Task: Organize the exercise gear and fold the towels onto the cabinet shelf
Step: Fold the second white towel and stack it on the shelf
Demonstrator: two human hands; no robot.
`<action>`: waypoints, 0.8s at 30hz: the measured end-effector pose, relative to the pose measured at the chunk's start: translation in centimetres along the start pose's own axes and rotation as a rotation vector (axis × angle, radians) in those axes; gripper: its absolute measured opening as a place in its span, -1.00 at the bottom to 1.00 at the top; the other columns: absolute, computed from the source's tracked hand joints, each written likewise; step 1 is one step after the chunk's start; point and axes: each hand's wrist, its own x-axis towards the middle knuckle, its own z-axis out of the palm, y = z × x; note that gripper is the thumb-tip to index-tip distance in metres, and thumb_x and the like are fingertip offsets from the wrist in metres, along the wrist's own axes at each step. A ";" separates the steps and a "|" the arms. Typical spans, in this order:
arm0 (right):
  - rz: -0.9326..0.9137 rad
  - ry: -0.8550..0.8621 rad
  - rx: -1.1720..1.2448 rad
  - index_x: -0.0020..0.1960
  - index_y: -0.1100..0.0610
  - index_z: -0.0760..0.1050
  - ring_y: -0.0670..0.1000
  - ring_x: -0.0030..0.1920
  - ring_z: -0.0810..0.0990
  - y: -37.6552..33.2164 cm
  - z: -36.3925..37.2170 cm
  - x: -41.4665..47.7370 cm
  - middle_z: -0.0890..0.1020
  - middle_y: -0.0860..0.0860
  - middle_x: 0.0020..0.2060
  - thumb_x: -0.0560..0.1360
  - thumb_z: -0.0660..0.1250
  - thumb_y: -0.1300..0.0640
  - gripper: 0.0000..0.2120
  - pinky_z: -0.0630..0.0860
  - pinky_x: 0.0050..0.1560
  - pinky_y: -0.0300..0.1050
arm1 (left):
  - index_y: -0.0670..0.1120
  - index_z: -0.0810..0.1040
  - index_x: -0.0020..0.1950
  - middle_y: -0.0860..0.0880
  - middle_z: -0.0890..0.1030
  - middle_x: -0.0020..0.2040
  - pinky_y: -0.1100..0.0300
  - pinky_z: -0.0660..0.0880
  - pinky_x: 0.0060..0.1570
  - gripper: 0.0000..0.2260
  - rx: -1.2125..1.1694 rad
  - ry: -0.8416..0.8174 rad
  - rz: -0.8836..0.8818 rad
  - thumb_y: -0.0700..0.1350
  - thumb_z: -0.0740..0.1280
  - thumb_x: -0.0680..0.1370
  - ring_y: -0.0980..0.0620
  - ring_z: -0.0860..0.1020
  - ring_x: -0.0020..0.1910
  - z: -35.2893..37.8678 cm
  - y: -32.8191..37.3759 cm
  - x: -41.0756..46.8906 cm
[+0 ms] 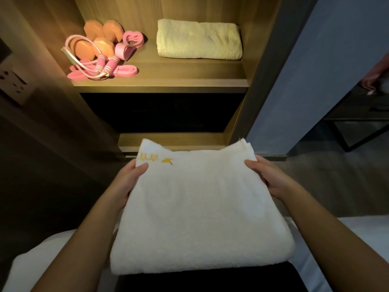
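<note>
A folded white towel (200, 207) with yellow embroidery near its far left corner is held in front of me. My left hand (128, 180) grips its left edge, thumb on top. My right hand (267, 180) grips the right edge the same way. On the lit wooden cabinet shelf (164, 82) lies a folded pale yellow towel (199, 40) at the right. At the shelf's left sit orange dumbbells (99, 41), a pink skipping rope (104, 67), a pink resistance band (124, 71) and a pink heart-shaped grip (132, 39).
Below the shelf is a dark compartment (162, 112) above a lower wooden ledge (170, 141). A wall socket (14, 81) sits at the left. White bedding (31, 262) lies under my arms. A dark framed table (357, 127) stands at the right.
</note>
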 end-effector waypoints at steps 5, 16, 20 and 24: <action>-0.119 -0.007 0.183 0.32 0.04 0.44 0.15 0.12 0.66 -2.0 0.3 3.2 0.64 0.12 0.17 0.60 0.27 0.09 -0.71 0.61 0.02 0.13 | -0.16 0.47 0.34 -0.14 0.66 0.15 0.01 0.62 0.00 -0.70 -0.139 -0.045 0.115 -0.13 0.20 0.64 -0.13 0.67 0.03 1.1 2.7 2.3; 0.267 0.175 0.032 0.24 0.09 0.54 0.16 0.06 0.67 0.9 0.1 5.3 0.71 0.12 0.00 0.47 0.44 -0.03 -0.61 0.57 0.13 0.13 | -0.11 0.55 0.23 -0.16 0.70 0.06 -0.01 0.57 0.05 -0.63 -0.102 0.100 -0.480 0.04 0.42 0.51 -0.14 0.68 -0.01 0.5 -0.4 4.6; 0.373 -0.035 0.175 0.29 0.17 0.53 0.19 0.00 0.70 1.2 -1.0 2.7 0.67 0.18 0.10 0.48 0.41 0.07 -0.59 0.65 -0.11 0.14 | -0.08 0.55 0.21 -0.16 0.71 -0.01 -0.02 0.57 -0.03 -0.63 0.008 0.030 -0.518 0.04 0.45 0.47 -0.15 0.68 -0.05 -0.4 -0.2 2.5; 0.419 -0.269 0.228 0.27 0.28 0.55 0.24 0.03 0.68 1.7 -2.4 -1.3 0.64 0.25 0.11 0.38 0.55 0.11 -0.48 0.64 -0.10 0.17 | -0.10 0.58 0.20 -0.22 0.67 0.11 -0.08 0.61 -0.12 -0.53 0.017 -0.089 -0.563 0.03 0.51 0.34 -0.24 0.67 0.02 -2.4 -0.8 -1.6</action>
